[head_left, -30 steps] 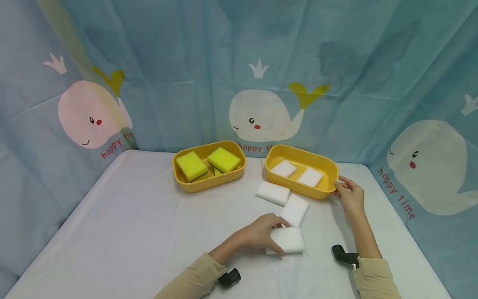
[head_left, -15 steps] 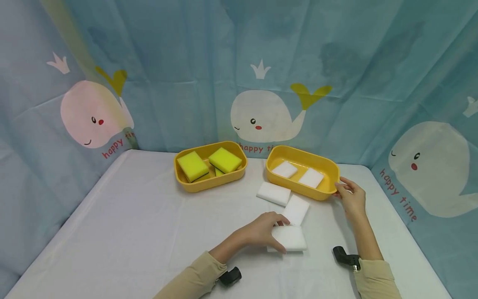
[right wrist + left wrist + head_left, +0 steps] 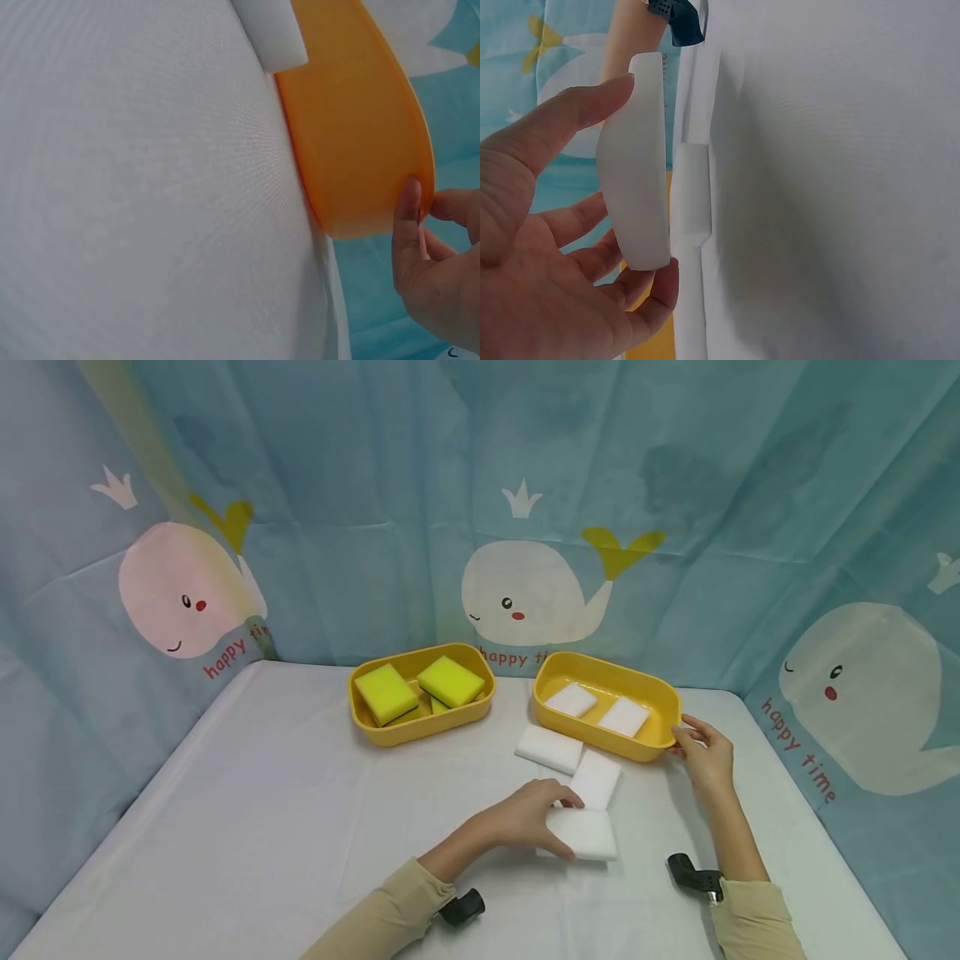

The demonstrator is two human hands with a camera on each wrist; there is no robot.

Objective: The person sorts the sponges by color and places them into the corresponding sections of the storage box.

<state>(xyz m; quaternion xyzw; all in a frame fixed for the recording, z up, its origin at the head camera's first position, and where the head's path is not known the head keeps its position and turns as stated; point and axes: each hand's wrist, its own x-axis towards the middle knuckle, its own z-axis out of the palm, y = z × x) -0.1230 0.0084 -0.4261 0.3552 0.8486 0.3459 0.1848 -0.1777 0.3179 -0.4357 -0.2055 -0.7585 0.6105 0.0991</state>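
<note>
Between thumb and fingers, my left hand (image 3: pixel 528 818) grips a white sponge (image 3: pixel 585 835) by its ends. In the left wrist view that white sponge (image 3: pixel 636 172) is raised off the tabletop, with a shadow below. My right hand (image 3: pixel 705 756) pinches the right end of a yellow tray's rim (image 3: pixel 663 693); the right wrist view has the thumb on the outer wall (image 3: pixel 352 150). Inside that tray lie two white sponges, one left (image 3: pixel 572 699) and one right (image 3: pixel 623 717). Two more white sponges, one flat near the tray (image 3: pixel 550 747) and one slanted (image 3: pixel 596 779), lie before it.
A second yellow tray (image 3: pixel 420 731) stands to the left, holding several yellow-green sponges (image 3: pixel 452 681) with dark undersides. White cloth covers the table (image 3: pixel 247 827). Behind it hangs a blue curtain (image 3: pixel 360 527) printed with whales.
My left hand has lifted the white sponge slightly off the table and moved it a little away from me. The right hand still holds the tray's rim.
</note>
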